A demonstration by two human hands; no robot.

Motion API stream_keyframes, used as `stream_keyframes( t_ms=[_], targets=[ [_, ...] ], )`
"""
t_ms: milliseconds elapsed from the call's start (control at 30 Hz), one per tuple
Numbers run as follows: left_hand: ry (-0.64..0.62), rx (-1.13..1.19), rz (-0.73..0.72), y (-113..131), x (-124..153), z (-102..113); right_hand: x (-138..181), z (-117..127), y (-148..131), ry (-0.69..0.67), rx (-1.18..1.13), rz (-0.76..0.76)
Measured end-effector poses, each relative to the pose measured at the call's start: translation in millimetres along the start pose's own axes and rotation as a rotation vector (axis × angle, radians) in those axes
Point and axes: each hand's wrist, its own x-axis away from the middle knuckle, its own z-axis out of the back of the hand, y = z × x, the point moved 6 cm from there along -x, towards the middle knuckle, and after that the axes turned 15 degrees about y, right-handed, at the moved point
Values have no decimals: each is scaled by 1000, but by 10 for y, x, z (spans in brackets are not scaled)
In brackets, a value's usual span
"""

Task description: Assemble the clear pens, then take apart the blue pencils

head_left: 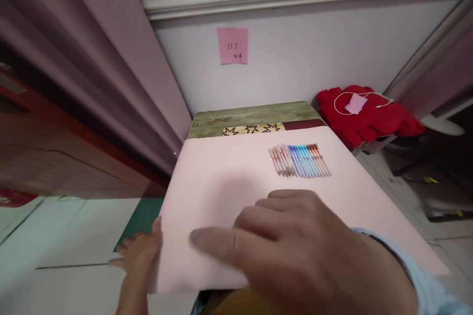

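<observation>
My left hand (138,251) is at the left edge of the pink mat (207,172); its thumb touches the edge, and its spread fingers hold nothing. Close to the camera, my right hand (284,241) hovers over the front of the mat, slightly blurred. Its thumb points left, apart from the bent fingers, whose tips are hidden, and I see nothing held. Beyond it several pens lie side by side in a row: clear ones with reddish parts (283,160), blue ones (303,160) and brown-topped ones (320,160).
Behind the mat, the green patterned tabletop (251,113) shows. A pink note (232,46) sticks to the wall above. On the right, a red cloth (354,130) carries a white cable (336,103) and a small pink paper (356,104). A curtain (121,54) hangs left.
</observation>
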Motion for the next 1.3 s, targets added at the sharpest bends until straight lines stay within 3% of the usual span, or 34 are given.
stream_keyframes(
  t_ms=[33,67,133,233,333,433,567,700,833,1033,1300],
  targets=[
    [-61,-64,-2,-85,-48,26,-157,25,105,-52,103,2],
    [-30,-87,-56,-66,-80,107,-226,23,238,-109,162,14],
    [-2,31,-231,225,-37,250,-178,2,649,-151,203,-63],
    [-233,446,-345,992,259,335,87,39,1439,-32,260,-359],
    [-412,873,-412,1880,679,511,249,190,1918,153,221,-530],
    [-562,999,-650,2623,1127,770,203,426,1953,319,251,-545],
    [-530,917,-878,3151,1435,1141,6,599,1654,410,457,-418],
    [-242,777,-971,3330,1444,1409,-143,598,1453,467,866,-294],
    [-58,728,-973,3374,1368,1471,-235,558,1456,495,979,-221],
    [-10,665,-945,3419,1246,1391,-290,626,1589,520,1023,-241],
    [-38,637,-982,3425,1279,1385,-274,712,1497,524,997,-253]
  ],
)
